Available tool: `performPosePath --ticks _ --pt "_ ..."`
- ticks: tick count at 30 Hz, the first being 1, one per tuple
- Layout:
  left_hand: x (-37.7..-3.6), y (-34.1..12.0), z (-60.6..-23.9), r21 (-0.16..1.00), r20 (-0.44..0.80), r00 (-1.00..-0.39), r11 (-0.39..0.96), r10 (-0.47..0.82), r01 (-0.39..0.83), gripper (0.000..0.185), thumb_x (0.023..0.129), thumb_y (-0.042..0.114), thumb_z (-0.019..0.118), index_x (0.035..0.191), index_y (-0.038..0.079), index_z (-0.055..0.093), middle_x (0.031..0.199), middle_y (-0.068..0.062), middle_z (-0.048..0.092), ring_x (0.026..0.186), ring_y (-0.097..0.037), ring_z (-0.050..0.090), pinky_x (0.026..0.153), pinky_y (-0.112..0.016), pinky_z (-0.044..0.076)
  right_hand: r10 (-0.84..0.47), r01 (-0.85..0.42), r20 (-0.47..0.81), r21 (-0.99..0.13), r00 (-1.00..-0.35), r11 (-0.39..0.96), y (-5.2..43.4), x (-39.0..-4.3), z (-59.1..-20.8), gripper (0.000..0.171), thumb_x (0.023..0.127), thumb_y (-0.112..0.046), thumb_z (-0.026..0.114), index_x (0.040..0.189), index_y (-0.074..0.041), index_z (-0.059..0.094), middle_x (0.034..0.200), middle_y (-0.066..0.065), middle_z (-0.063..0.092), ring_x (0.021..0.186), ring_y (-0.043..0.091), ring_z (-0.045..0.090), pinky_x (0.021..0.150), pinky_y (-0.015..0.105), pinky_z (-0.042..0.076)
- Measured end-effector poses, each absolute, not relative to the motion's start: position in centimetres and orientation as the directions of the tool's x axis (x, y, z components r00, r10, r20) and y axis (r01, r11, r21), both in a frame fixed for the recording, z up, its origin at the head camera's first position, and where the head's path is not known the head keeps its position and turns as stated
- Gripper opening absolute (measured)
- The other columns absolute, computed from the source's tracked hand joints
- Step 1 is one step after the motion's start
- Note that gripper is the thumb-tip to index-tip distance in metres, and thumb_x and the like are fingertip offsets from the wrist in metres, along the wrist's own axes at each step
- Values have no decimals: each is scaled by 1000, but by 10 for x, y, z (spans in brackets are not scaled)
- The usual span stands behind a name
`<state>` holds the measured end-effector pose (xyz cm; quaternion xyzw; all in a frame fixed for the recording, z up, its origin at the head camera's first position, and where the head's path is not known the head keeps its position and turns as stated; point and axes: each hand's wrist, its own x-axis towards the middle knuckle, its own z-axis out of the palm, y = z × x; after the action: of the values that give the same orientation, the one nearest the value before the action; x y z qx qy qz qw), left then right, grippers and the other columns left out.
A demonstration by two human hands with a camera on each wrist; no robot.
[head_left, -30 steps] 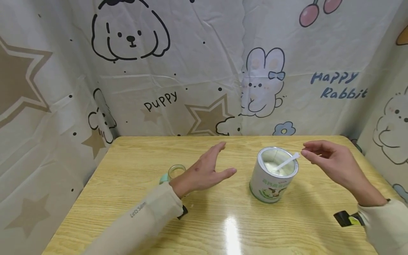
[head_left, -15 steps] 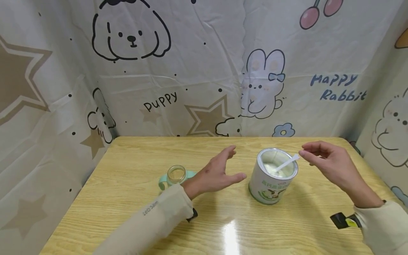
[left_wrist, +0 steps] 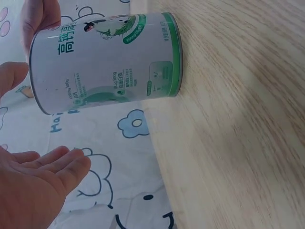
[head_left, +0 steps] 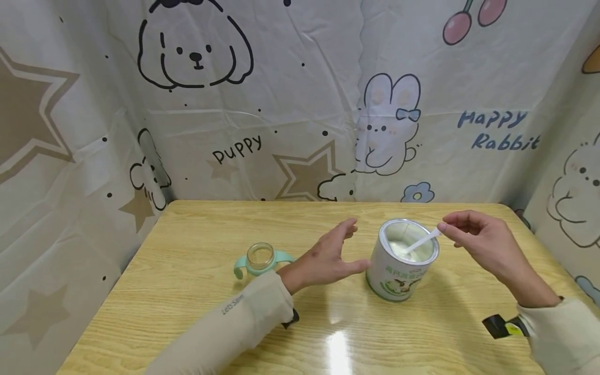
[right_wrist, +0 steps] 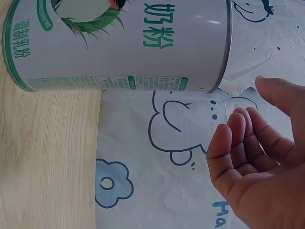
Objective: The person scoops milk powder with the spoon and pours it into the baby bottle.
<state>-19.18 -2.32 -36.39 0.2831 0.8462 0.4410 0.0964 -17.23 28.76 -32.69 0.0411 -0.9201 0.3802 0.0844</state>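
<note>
Wooden table (head_left: 197, 312), cartoon-print curtain behind. Head view: open tin (head_left: 402, 259) stands upright between the hands; left hand (head_left: 328, 255) spread flat, thumb about touching the tin wall; right hand (head_left: 483, 242) at scoop handle (head_left: 422, 240), which slants up-right; pinch uncertain. Small jar (head_left: 260, 257) sits clear, behind the left hand. Left wrist view: tin (left_wrist: 107, 62) apart from straight fingers (left_wrist: 57, 164). Right wrist view: loosely curled fingers (right_wrist: 248, 143), scoop unseen.

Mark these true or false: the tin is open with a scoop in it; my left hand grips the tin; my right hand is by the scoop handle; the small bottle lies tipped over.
1. The tin is open with a white scoop in it: true.
2. The left hand grips the tin: false; its fingers are spread beside it.
3. The right hand is at the scoop handle: true.
4. The small bottle lies tipped over: false; it stands upright on the table.
</note>
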Motion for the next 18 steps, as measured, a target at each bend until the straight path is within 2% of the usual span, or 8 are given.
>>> performPosePath --ticks 11,18 --pt "-194 -7 -369 821 86 -808 417 583 389 94 87 32 80 158 10 22 157 -9 35 142 -22 37 112 -38 40 -4 -117 162 -697 -987 707 286 -170 -327 43 99 -38 64 116 2 63 106 16 65 77 8 60 63 18 53" --pt "-196 3 -371 818 103 -803 409 587 404 100 83 31 84 158 9 22 157 -12 34 141 -23 38 112 -32 39 -7 -125 167 -707 -986 696 284 -171 -326 41 98 -34 66 116 3 63 104 14 65 77 4 58 62 18 53"
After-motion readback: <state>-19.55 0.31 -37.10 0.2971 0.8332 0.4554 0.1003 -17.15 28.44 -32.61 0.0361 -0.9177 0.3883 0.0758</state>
